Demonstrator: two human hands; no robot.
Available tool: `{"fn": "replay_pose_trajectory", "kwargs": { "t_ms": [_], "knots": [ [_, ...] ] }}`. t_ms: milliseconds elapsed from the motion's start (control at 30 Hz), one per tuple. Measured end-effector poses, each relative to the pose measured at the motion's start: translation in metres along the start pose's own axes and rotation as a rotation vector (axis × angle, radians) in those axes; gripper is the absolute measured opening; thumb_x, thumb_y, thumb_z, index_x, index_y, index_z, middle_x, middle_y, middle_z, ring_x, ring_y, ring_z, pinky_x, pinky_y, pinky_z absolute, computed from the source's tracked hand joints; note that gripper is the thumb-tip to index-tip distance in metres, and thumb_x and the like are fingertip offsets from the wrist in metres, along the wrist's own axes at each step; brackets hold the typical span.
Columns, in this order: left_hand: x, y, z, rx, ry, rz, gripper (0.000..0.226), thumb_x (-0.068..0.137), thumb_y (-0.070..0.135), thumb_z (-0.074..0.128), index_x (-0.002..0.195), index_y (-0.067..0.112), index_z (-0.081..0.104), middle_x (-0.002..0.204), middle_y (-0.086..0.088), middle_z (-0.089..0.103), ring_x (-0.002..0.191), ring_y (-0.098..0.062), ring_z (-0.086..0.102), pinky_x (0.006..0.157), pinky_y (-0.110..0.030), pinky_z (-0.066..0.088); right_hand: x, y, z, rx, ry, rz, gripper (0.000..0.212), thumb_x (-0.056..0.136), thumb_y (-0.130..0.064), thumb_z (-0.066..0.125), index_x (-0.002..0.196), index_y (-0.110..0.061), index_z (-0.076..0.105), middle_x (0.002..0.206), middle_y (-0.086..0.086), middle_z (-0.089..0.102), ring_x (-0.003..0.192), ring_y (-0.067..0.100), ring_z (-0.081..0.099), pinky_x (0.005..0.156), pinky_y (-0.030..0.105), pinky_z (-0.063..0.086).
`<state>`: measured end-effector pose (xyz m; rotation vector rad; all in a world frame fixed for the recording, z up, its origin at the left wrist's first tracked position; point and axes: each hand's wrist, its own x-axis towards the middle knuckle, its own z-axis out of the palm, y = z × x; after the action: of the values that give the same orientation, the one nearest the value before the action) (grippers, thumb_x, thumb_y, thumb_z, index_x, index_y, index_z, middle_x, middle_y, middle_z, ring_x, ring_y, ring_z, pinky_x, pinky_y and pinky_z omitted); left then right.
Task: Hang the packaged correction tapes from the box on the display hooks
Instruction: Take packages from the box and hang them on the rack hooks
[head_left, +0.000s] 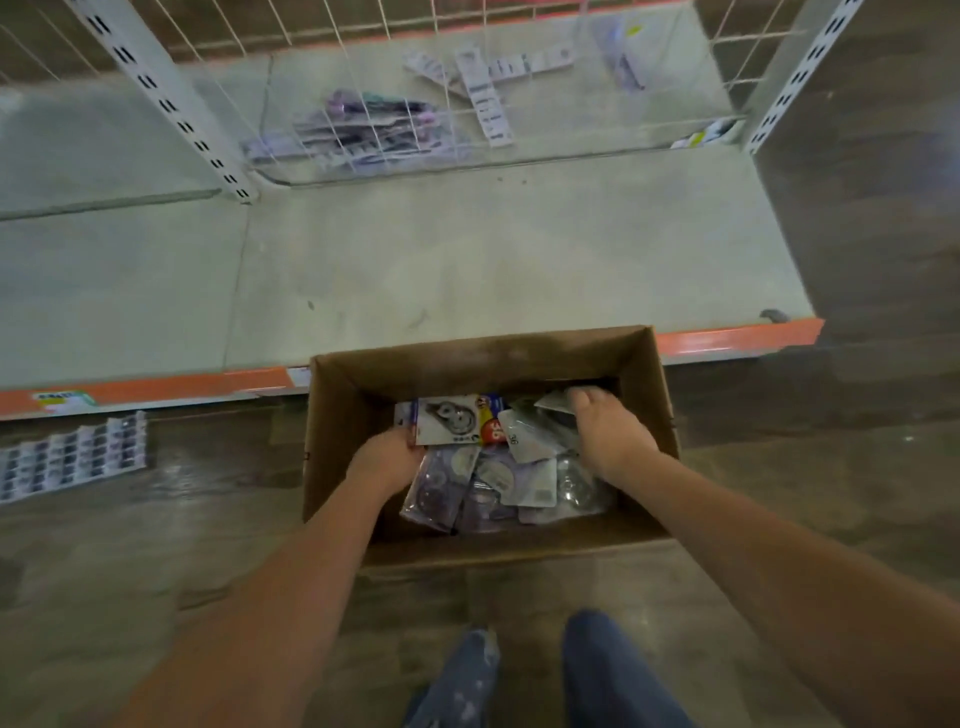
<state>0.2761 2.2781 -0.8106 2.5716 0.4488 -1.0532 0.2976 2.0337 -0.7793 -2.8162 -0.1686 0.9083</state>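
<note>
An open cardboard box (644, 364) stands on the floor against the shelf base, with several packaged correction tapes (519, 483) heaped inside. My left hand (387, 460) is inside the box at its left, gripping the edge of a white carded correction tape pack (449, 418) that lies flat. My right hand (610, 434) reaches into the box's right side, its fingers curled around a pale pack (553, 401) near the far wall. The wire grid panel (363, 78) stands at the back of the shelf; no hooks are visible.
A pale bottom shelf (467, 260) with an orange front strip (727, 340) lies beyond the box. Packs lie behind the grid (358, 132). A sheet of small packs (72, 457) lies on the wooden floor at the left. My jeans-clad legs (597, 675) are below.
</note>
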Motion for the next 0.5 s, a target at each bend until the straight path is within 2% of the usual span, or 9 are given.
{"fn": "replay_pose_trajectory", "kwargs": {
  "t_ms": [67,167,233,267,333,400,433,500],
  "knots": [
    [0.036,-0.011,0.026,-0.12,-0.014,-0.058,0.036,0.098,0.032,0.045,0.121,0.009,0.057,0.126,-0.014,0.058,0.115,-0.03,0.055,0.09,-0.032,0.042,0.029,0.005,0.017,-0.066,0.03,-0.015,0.059,0.093,-0.008,0.052,0.146,-0.015,0.026,0.149,0.007,0.034,0.138,0.023,0.033,0.11,0.038,0.033],
    [0.091,-0.03,0.065,-0.39,-0.012,-0.163,0.051,0.089,0.036,0.059,0.135,0.015,0.05,0.133,-0.015,0.055,0.116,-0.032,0.056,0.097,-0.038,0.048,0.065,0.013,0.037,-0.155,-0.02,-0.021,0.041,0.096,-0.015,0.047,0.136,-0.013,0.038,0.137,0.01,0.046,0.123,0.027,0.047,0.093,0.039,0.045],
    [0.107,-0.03,0.075,-0.547,-0.005,-0.267,0.051,0.091,0.031,0.058,0.135,0.006,0.047,0.132,-0.02,0.053,0.116,-0.036,0.055,0.096,-0.038,0.048,0.08,0.021,0.048,-0.211,-0.041,-0.021,0.033,0.096,-0.014,0.046,0.129,-0.011,0.045,0.127,0.011,0.052,0.113,0.028,0.053,0.084,0.038,0.048],
    [0.112,-0.029,0.079,-0.641,-0.013,-0.305,0.044,0.095,0.026,0.054,0.13,0.001,0.048,0.124,-0.023,0.056,0.11,-0.037,0.057,0.092,-0.037,0.049,0.085,0.025,0.053,-0.226,-0.055,-0.019,0.031,0.096,-0.013,0.045,0.127,-0.01,0.046,0.125,0.012,0.054,0.111,0.028,0.055,0.083,0.037,0.048],
    [0.119,-0.028,0.083,-0.886,-0.049,-0.358,0.02,0.099,0.02,0.048,0.108,0.002,0.051,0.088,-0.022,0.055,0.076,-0.031,0.056,0.069,-0.033,0.046,0.093,0.033,0.061,-0.241,-0.073,-0.02,0.031,0.097,-0.01,0.042,0.128,-0.008,0.047,0.123,0.013,0.056,0.109,0.029,0.057,0.081,0.036,0.048],
    [0.128,-0.032,0.086,-0.971,-0.036,-0.405,0.021,0.1,0.023,0.048,0.095,0.003,0.049,0.072,-0.015,0.047,0.062,-0.024,0.045,0.063,-0.03,0.038,0.099,0.036,0.066,-0.241,-0.07,-0.028,0.034,0.096,-0.007,0.041,0.13,-0.007,0.047,0.124,0.015,0.056,0.109,0.029,0.058,0.082,0.035,0.048],
    [0.132,-0.033,0.087,-0.958,-0.035,-0.407,0.02,0.1,0.024,0.048,0.096,0.004,0.05,0.07,-0.014,0.046,0.06,-0.024,0.044,0.062,-0.03,0.038,0.101,0.036,0.067,-0.232,-0.068,-0.036,0.035,0.096,-0.006,0.041,0.131,-0.006,0.046,0.124,0.015,0.055,0.11,0.03,0.058,0.082,0.036,0.048],
    [0.134,-0.033,0.085,-0.935,-0.024,-0.397,0.024,0.1,0.021,0.048,0.113,0.001,0.052,0.07,-0.015,0.048,0.059,-0.024,0.044,0.058,-0.03,0.037,0.103,0.036,0.068,-0.206,-0.065,-0.047,0.039,0.095,-0.003,0.041,0.134,-0.006,0.045,0.126,0.016,0.054,0.111,0.031,0.057,0.083,0.036,0.048]
  ]
}}
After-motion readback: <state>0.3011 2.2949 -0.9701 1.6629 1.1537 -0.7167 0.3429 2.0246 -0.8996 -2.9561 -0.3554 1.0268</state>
